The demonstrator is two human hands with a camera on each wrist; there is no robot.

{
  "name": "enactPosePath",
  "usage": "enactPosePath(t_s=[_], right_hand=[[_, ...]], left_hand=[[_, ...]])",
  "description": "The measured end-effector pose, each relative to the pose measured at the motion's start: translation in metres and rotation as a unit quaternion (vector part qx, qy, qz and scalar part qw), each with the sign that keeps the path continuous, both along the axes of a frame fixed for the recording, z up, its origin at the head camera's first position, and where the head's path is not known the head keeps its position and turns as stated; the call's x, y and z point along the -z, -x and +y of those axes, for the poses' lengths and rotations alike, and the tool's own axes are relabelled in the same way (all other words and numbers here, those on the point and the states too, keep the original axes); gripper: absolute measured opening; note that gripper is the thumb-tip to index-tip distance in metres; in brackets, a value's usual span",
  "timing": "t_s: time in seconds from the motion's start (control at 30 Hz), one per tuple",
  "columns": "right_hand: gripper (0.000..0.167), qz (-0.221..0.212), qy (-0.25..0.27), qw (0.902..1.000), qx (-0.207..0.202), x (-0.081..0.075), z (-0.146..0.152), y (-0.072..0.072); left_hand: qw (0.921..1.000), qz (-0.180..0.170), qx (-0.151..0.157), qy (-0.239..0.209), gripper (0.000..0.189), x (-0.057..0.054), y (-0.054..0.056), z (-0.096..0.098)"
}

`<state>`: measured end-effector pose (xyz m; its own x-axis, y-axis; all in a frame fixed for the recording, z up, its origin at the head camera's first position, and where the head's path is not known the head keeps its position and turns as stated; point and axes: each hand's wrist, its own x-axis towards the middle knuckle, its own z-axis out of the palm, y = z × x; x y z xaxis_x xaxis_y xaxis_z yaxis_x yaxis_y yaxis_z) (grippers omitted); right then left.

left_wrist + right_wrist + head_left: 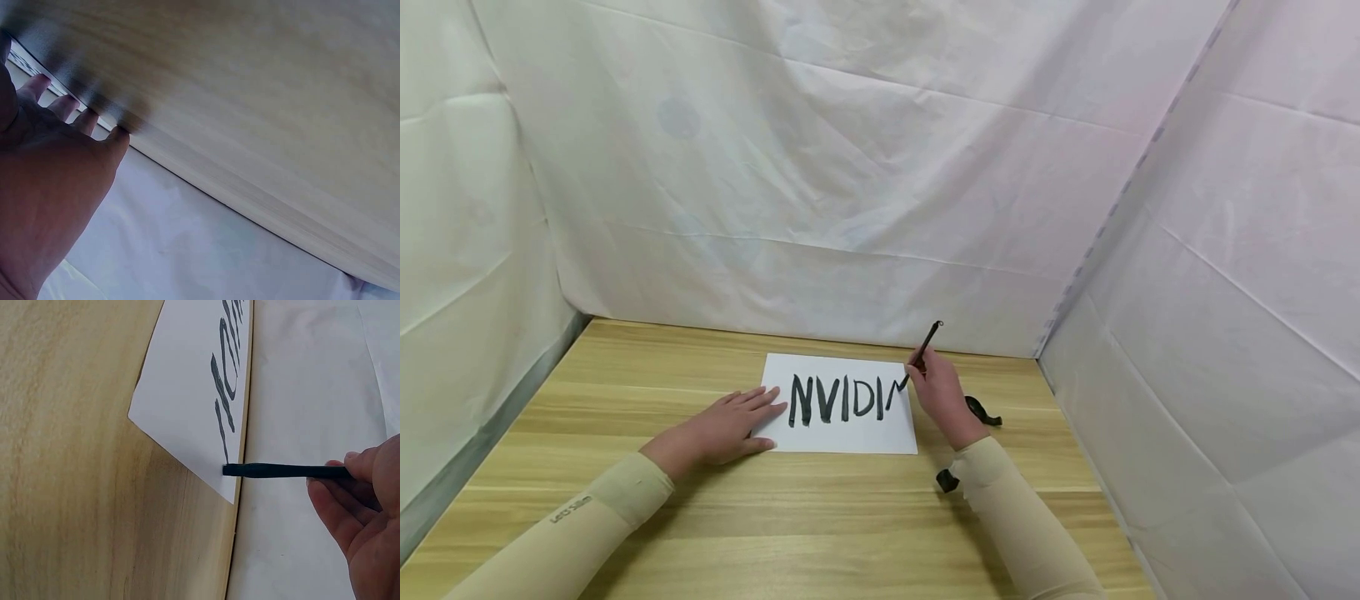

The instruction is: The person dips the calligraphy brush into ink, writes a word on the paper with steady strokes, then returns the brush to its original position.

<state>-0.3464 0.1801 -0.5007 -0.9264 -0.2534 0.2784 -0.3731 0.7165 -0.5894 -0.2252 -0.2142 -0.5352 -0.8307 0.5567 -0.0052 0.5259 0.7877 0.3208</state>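
Note:
A sheet of white paper (842,442) lies on the wooden table, bearing thick black brushed letters (825,400) that read NVIDI, with a thinner zigzag stroke to their right. My left hand (730,425) rests flat, fingers spread, over the paper's left edge. In the left wrist view the same hand (62,169) shows its extended fingers. My right hand (937,392) pinches a slim black writing brush (929,336), which leans with its looped end up. The right wrist view has the brush (281,470) tip right at the end of the thin stroke, near the paper's right edge.
A curved black object (983,412) lies on the table (760,517) beside my right wrist, partly hidden by it. Another small black piece (947,481) shows at my right sleeve. White cloth walls (820,167) stand behind the table and on both sides.

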Motion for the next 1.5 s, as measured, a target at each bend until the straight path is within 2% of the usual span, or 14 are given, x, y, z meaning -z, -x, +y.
enactPosePath(t_s=[1.2, 1.5], right_hand=[[0.006, -0.041, -0.042, 0.9981, -0.019, -0.011, 0.008, -0.009], [0.006, -0.054, -0.039, 0.9974, -0.027, -0.014, 0.011, -0.013]], left_hand=[[0.9999, 0.006, -0.001, 0.008, 0.069, 0.003, 0.004, 0.000], [1.0000, 0.002, -0.002, 0.009, 0.070, 0.003, 0.006, 0.000]])
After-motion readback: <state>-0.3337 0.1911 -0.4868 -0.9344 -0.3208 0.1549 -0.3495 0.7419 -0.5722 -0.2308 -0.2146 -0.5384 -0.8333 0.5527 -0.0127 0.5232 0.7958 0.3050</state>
